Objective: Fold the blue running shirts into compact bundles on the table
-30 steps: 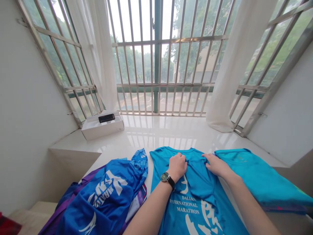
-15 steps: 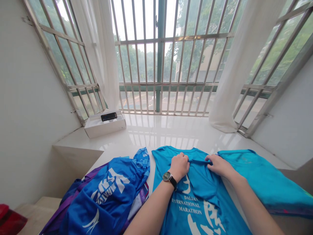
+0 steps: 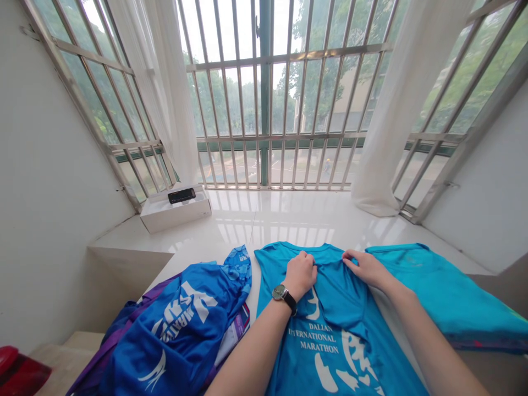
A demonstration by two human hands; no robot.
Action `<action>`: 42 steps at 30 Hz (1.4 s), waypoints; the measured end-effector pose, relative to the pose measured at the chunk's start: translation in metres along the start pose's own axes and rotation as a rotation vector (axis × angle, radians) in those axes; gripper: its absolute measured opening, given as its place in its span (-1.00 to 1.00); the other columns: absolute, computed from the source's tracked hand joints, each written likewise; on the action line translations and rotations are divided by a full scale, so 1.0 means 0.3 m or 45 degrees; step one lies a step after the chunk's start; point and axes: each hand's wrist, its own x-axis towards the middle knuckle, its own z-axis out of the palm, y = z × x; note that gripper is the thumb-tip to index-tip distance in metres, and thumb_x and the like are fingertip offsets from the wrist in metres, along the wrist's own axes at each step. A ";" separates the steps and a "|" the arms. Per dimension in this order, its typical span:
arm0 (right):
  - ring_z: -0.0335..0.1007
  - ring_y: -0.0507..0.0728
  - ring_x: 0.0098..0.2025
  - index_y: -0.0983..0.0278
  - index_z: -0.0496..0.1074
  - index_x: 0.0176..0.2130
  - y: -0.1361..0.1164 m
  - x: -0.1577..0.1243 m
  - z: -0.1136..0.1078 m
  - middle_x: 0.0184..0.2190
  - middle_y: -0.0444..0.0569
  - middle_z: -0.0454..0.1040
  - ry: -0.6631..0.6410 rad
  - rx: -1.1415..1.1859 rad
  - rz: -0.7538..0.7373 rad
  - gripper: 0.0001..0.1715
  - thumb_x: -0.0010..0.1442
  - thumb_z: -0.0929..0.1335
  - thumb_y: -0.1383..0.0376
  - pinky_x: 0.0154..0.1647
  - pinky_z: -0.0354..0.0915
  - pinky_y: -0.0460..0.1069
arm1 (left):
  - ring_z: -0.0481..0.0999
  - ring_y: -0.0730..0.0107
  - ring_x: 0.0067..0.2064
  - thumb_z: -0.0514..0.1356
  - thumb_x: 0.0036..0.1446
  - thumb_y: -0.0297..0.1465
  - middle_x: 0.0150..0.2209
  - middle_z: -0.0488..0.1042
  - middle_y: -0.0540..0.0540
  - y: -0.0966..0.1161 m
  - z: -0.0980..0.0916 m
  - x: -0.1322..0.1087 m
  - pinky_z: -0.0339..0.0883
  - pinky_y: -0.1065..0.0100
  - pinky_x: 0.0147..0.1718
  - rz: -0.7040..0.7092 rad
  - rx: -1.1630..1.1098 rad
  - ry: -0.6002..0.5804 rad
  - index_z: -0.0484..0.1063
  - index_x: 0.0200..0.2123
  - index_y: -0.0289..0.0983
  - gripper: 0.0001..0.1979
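A: What surface did the room offer?

B: A glossy white window ledge [image 3: 289,220] beneath barred windows [image 3: 264,110]. A white box [image 3: 175,210] at its far left corner carried a black device [image 3: 181,195].

A: And the hands?

B: The left hand [image 3: 300,274] and right hand [image 3: 365,268] each pinched a fold of the turquoise shirt [image 3: 330,341], spread at the ledge's near edge.

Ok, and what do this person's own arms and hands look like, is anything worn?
No gloves, and no sleeves in view. The left hand has a watch at the wrist: round dark dial, silvery case, black strap. The right hand and its wrist wear nothing. No rings show on either.
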 end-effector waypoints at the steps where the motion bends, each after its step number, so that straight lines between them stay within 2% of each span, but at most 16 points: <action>1: 0.53 0.17 -0.18 0.21 0.50 -0.18 0.000 0.001 0.002 -0.23 -0.01 0.62 -0.001 -0.013 0.018 -0.66 0.28 0.19 0.18 -0.14 0.31 -0.03 | 0.52 0.21 -0.11 0.03 0.33 -0.30 -0.04 0.45 -0.12 -0.001 0.001 0.002 0.40 0.28 -0.14 -0.002 -0.013 0.008 0.41 -0.08 -0.21 -0.78; 8: 0.49 0.25 -0.10 0.24 0.50 -0.17 -0.009 0.004 0.007 -0.16 0.10 0.54 0.015 -0.158 0.185 -0.69 0.31 0.21 0.22 -0.19 0.29 0.03 | 0.53 0.17 -0.04 0.01 0.36 -0.29 -0.05 0.54 -0.10 0.007 -0.006 0.006 0.38 0.25 -0.12 -0.096 -0.094 0.013 0.37 -0.01 -0.17 -0.77; 13: 0.48 0.22 -0.14 0.20 0.49 -0.16 -0.026 0.002 0.007 -0.13 0.07 0.49 0.068 -0.227 0.299 -0.65 0.36 0.19 0.15 -0.27 0.27 0.01 | 0.54 0.18 -0.04 0.03 0.36 -0.30 -0.04 0.55 -0.12 0.007 -0.007 0.008 0.38 0.26 -0.11 -0.120 -0.117 0.025 0.34 0.03 -0.18 -0.76; 18: 0.50 0.21 -0.18 0.19 0.49 -0.09 -0.046 -0.009 0.038 -0.09 0.07 0.48 0.102 -0.273 0.349 -0.65 0.37 0.18 0.16 -0.32 0.27 0.00 | 0.54 0.21 -0.03 0.06 0.36 -0.33 -0.04 0.54 -0.12 -0.003 0.006 0.014 0.37 0.30 -0.09 -0.106 -0.124 0.052 0.33 0.02 -0.21 -0.79; 21: 0.51 0.21 -0.21 0.22 0.50 -0.08 -0.061 -0.015 0.044 -0.08 0.10 0.47 0.114 -0.292 0.355 -0.62 0.38 0.17 0.17 -0.34 0.27 0.01 | 0.54 0.20 -0.03 0.08 0.35 -0.34 -0.05 0.53 -0.13 -0.006 0.012 0.015 0.37 0.30 -0.09 -0.098 -0.094 0.035 0.33 0.00 -0.22 -0.80; 25: 0.50 0.21 -0.13 0.23 0.45 0.03 -0.098 -0.026 -0.010 0.04 0.13 0.43 0.211 -0.274 0.324 -0.60 0.38 0.17 0.17 -0.26 0.31 0.02 | 0.53 0.21 -0.03 0.09 0.35 -0.35 -0.05 0.51 -0.14 -0.008 0.019 0.016 0.37 0.31 -0.09 -0.086 -0.086 0.023 0.32 0.01 -0.22 -0.80; 29: 0.47 0.20 -0.04 0.25 0.47 0.01 -0.161 -0.069 -0.053 0.02 0.10 0.48 0.346 -0.092 0.145 -0.60 0.36 0.18 0.18 -0.09 0.34 0.01 | 0.51 0.22 -0.01 0.06 0.36 -0.37 -0.01 0.48 -0.17 -0.007 0.017 0.014 0.36 0.31 -0.06 -0.068 -0.093 0.017 0.29 0.06 -0.24 -0.76; 31: 0.43 0.22 0.03 0.27 0.47 0.01 -0.193 -0.102 -0.027 0.01 0.12 0.51 0.281 -0.075 0.051 -0.58 0.35 0.20 0.15 0.05 0.30 0.03 | 0.50 0.23 0.00 0.05 0.36 -0.38 0.02 0.45 -0.19 -0.005 0.007 0.010 0.36 0.32 -0.06 -0.055 -0.098 0.018 0.28 0.08 -0.25 -0.74; 33: 0.32 0.28 0.19 0.34 0.42 0.12 -0.216 -0.135 0.031 0.13 0.19 0.44 0.187 -0.161 0.032 -0.48 0.34 0.22 0.10 0.19 0.22 0.08 | 0.49 0.25 0.00 0.04 0.35 -0.39 0.06 0.41 -0.20 -0.002 -0.006 0.004 0.36 0.33 -0.06 -0.033 -0.103 0.025 0.28 0.10 -0.25 -0.72; 37: -0.03 0.35 0.40 0.39 0.16 0.35 -0.233 -0.172 0.152 0.37 0.25 0.11 0.052 -0.292 0.207 -0.21 0.35 0.16 -0.04 0.36 -0.03 0.20 | 0.38 0.20 0.13 0.05 0.33 -0.37 0.10 0.38 -0.20 0.007 -0.019 -0.012 0.29 0.28 0.09 0.027 -0.090 0.072 0.35 0.08 -0.24 -0.71; 40: -0.11 0.35 0.43 0.36 0.07 0.39 -0.232 -0.175 0.185 0.41 0.24 0.01 0.016 -0.309 0.296 -0.17 0.36 0.11 -0.08 0.39 -0.13 0.23 | 0.19 0.09 0.29 0.04 0.34 -0.29 0.19 0.34 -0.22 0.013 0.002 -0.031 0.15 0.15 0.23 0.173 0.007 0.072 0.39 0.08 -0.26 -0.67; 42: -0.12 0.34 0.44 0.35 0.07 0.39 -0.228 -0.173 0.188 0.42 0.21 0.00 0.019 -0.319 0.298 -0.21 0.37 0.10 -0.03 0.40 -0.14 0.21 | 0.05 0.05 0.38 -0.01 0.36 -0.23 0.29 0.25 -0.24 0.014 0.026 -0.044 0.03 0.06 0.30 0.276 0.087 0.026 0.33 0.19 -0.28 -0.57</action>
